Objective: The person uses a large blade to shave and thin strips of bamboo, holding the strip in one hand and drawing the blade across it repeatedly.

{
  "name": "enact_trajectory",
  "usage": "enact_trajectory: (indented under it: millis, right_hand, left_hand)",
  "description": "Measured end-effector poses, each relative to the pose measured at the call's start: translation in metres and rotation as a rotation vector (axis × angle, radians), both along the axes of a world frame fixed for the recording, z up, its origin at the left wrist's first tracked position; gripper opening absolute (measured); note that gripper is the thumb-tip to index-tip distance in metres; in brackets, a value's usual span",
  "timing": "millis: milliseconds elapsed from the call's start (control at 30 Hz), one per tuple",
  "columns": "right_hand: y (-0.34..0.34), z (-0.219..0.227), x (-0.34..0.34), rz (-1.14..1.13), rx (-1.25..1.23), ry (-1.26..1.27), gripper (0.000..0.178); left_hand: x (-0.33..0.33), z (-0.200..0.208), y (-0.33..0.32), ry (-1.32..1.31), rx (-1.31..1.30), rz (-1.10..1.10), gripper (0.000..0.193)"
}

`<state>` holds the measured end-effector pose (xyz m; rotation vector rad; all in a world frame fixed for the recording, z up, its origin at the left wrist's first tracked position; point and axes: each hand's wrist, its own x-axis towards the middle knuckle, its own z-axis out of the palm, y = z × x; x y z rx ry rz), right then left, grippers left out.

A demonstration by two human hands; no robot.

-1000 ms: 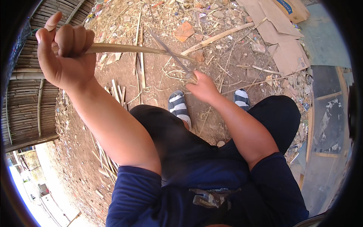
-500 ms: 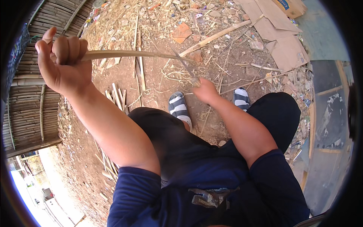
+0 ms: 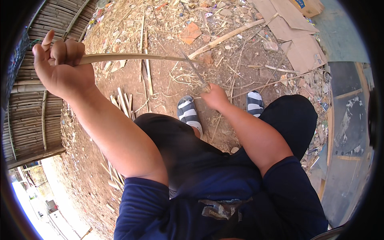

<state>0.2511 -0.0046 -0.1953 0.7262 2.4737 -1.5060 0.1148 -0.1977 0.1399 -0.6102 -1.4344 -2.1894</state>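
Observation:
My left hand (image 3: 66,68) is raised at the far left, its fingers curled round one end of a long pale bamboo strip (image 3: 120,57). The strip stretches rightward over the ground, almost level. My right hand (image 3: 214,97), in front of my knees, grips the handle of a knife (image 3: 194,69). Its thin dark blade points up and to the left, crossing the strip near the strip's right end. Whether the edge bites into the strip is too small to tell.
A pile of split bamboo pieces (image 3: 124,100) lies left of my sandalled feet. A longer bamboo piece (image 3: 224,39) rests ahead on littered earth. Flattened cardboard (image 3: 302,54) is at the far right, a slatted bamboo wall (image 3: 30,120) at the left, a dark panel (image 3: 348,120) at the right.
My left hand has shifted slightly left, drawing the bamboo strip a little that way. My right hand and the knife have moved slightly left too.

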Motion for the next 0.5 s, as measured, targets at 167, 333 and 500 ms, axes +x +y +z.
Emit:
enact_trajectory:
  millis: [167, 333, 500]
  right_hand:
    - [-0.009, 0.045, -0.001, 0.082, -0.053, 0.157, 0.052]
    - [-0.018, 0.028, -0.002, 0.043, 0.056, 0.345, 0.054]
    - [-0.012, 0.024, -0.004, 0.073, -0.044, 0.11, 0.052]
  left_hand:
    - [-0.007, 0.0, -0.006, 0.028, -0.011, -0.007, 0.062]
    - [-0.004, -0.003, 0.006, -0.015, -0.023, 0.136, 0.065]
    - [-0.005, -0.001, -0.001, -0.039, 0.011, 0.229, 0.065]
